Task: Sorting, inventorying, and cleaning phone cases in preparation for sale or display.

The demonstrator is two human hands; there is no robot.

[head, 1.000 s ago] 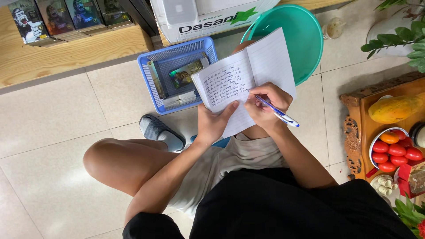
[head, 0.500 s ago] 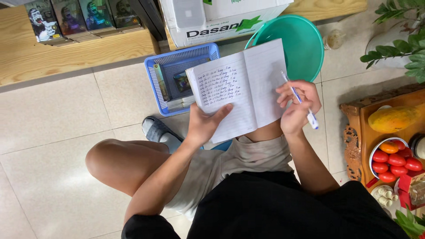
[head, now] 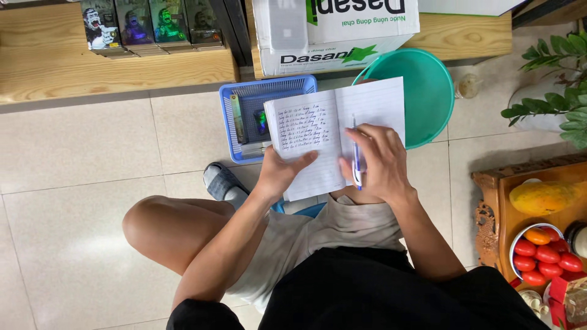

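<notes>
Person seated over the tiled floor, one open notebook [head: 336, 131] held up, pen [head: 356, 160] on it.

Left hand [head: 282, 174] clamps the notebook's near left edge, thumb on the page; right hand [head: 376, 162] is closed round one blue-and-white pen, lying on the right page. Hands apart, notebook between them, above the knees. Progress, as I judge it: left page is filled with handwritten lines, right page looks blank, so one page done, one left. Counts: one blue basket [head: 241, 116] on the floor just beyond the notebook, one teal tub [head: 428, 91] to its right, one cardboard box [head: 336, 30] on the far wooden shelf, four dark cartons [head: 150, 24] far left. At right, one wooden tray [head: 495, 208] with one papaya [head: 544, 197] and one bowl of tomatoes [head: 544, 253].
</notes>
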